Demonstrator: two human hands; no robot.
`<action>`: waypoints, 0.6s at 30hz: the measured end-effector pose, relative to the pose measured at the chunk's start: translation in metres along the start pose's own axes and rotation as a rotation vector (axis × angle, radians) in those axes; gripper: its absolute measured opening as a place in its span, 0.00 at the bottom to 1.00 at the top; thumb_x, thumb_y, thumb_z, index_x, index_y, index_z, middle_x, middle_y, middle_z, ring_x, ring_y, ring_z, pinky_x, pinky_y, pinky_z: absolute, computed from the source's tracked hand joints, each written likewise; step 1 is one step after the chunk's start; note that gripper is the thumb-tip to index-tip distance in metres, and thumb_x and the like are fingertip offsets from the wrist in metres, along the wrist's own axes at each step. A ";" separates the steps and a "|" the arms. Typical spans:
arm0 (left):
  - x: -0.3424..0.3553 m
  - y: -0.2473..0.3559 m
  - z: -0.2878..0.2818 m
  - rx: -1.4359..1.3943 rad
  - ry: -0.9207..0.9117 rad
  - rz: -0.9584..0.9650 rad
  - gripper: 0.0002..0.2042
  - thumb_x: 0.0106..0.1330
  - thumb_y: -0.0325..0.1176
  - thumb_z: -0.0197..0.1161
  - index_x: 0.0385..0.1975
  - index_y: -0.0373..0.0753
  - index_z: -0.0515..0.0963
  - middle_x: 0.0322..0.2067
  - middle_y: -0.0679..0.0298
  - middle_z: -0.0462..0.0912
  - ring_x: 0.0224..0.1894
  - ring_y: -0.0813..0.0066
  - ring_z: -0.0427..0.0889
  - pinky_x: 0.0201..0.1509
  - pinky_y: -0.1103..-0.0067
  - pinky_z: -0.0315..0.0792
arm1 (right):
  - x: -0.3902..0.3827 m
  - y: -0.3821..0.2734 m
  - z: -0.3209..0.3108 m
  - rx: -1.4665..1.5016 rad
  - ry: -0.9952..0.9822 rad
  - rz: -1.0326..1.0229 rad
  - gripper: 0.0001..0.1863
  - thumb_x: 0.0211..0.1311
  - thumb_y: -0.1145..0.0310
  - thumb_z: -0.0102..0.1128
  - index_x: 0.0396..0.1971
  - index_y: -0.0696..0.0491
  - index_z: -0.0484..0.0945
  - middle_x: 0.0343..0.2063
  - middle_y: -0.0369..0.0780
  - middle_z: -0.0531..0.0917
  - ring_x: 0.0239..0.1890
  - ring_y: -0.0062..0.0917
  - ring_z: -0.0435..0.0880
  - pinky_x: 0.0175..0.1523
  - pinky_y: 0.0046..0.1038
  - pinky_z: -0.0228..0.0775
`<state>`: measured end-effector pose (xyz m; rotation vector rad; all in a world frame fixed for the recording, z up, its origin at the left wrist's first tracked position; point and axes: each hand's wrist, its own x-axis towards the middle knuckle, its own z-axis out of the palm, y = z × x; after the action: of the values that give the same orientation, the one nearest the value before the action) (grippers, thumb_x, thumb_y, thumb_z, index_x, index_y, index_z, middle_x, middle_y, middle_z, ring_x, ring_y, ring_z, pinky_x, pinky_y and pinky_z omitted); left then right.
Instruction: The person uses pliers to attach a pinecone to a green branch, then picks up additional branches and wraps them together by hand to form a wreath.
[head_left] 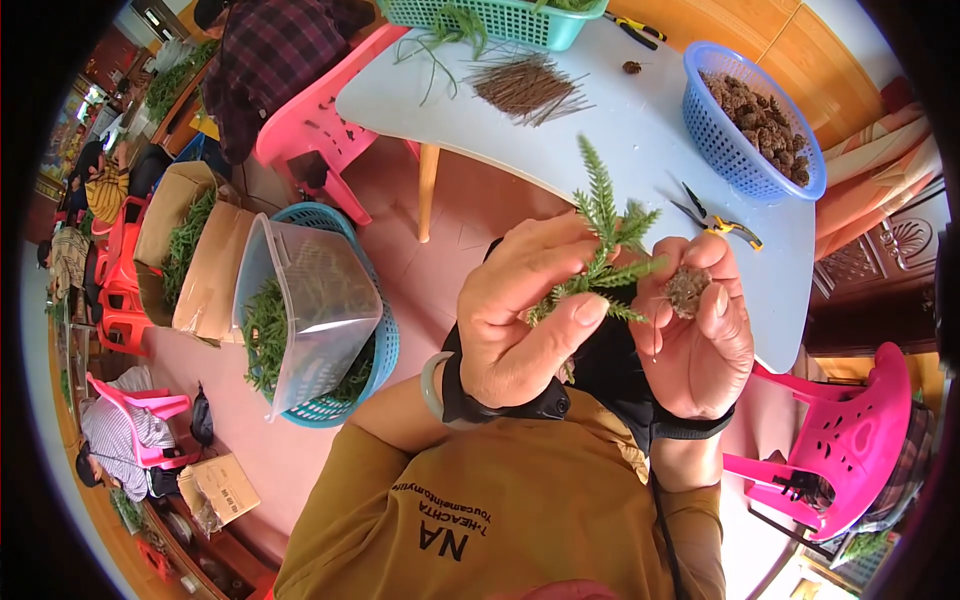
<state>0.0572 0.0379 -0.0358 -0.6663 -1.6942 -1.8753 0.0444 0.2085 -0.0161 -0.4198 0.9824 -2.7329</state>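
Note:
My left hand (515, 325) is closed on a green artificial fir sprig (605, 220), its leaflets sticking up past my fingers. Just to its right, my right hand (705, 350) pinches a small brown pine cone (688, 295), with a thin wire hanging below it. On the light table (420, 110) beyond my hands lie pliers with yellow handles (735, 225), a bundle of brown wire pieces (525, 85), a loose cone (631, 67) and more pliers (630, 30). A blue basket (815, 170) full of cones stands at the table's right end.
A teal basket (540, 35) of greenery tops the table. Left are a blue basket (370, 385) with a clear bin (330, 300) of greenery, cardboard boxes (205, 280) and several seated people (120, 440). Pink chairs (840, 440) stand right and upper left.

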 end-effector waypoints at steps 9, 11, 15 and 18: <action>-0.016 -0.013 0.007 -0.343 -0.011 -0.117 0.14 0.66 0.29 0.54 0.47 0.28 0.73 0.45 0.48 0.76 0.41 0.67 0.73 0.47 0.73 0.67 | -0.012 0.006 0.004 -0.066 0.011 0.006 0.14 0.59 0.64 0.62 0.36 0.57 0.71 0.28 0.47 0.77 0.21 0.27 0.77 0.21 0.27 0.73; -0.014 -0.013 0.007 -0.319 -0.028 -0.099 0.13 0.65 0.28 0.55 0.47 0.27 0.74 0.42 0.52 0.75 0.37 0.72 0.71 0.43 0.76 0.66 | -0.015 0.006 0.005 -0.139 0.057 -0.060 0.14 0.61 0.62 0.60 0.37 0.58 0.71 0.27 0.46 0.77 0.20 0.27 0.76 0.21 0.26 0.73; -0.010 -0.002 0.008 -0.272 -0.056 -0.106 0.13 0.64 0.26 0.56 0.46 0.27 0.75 0.34 0.60 0.74 0.30 0.79 0.68 0.36 0.81 0.63 | -0.020 0.008 0.010 -0.335 0.102 -0.153 0.17 0.66 0.57 0.52 0.36 0.58 0.69 0.25 0.44 0.74 0.20 0.24 0.74 0.20 0.22 0.68; -0.010 0.003 0.006 -0.267 -0.063 -0.196 0.12 0.63 0.26 0.57 0.44 0.27 0.75 0.33 0.60 0.75 0.31 0.78 0.69 0.37 0.81 0.63 | -0.024 0.013 0.009 -0.388 0.103 -0.200 0.17 0.67 0.56 0.51 0.35 0.58 0.69 0.26 0.43 0.75 0.19 0.24 0.73 0.20 0.21 0.68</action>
<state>0.0667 0.0439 -0.0402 -0.6883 -1.6122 -2.2673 0.0707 0.2003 -0.0222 -0.4636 1.5882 -2.7530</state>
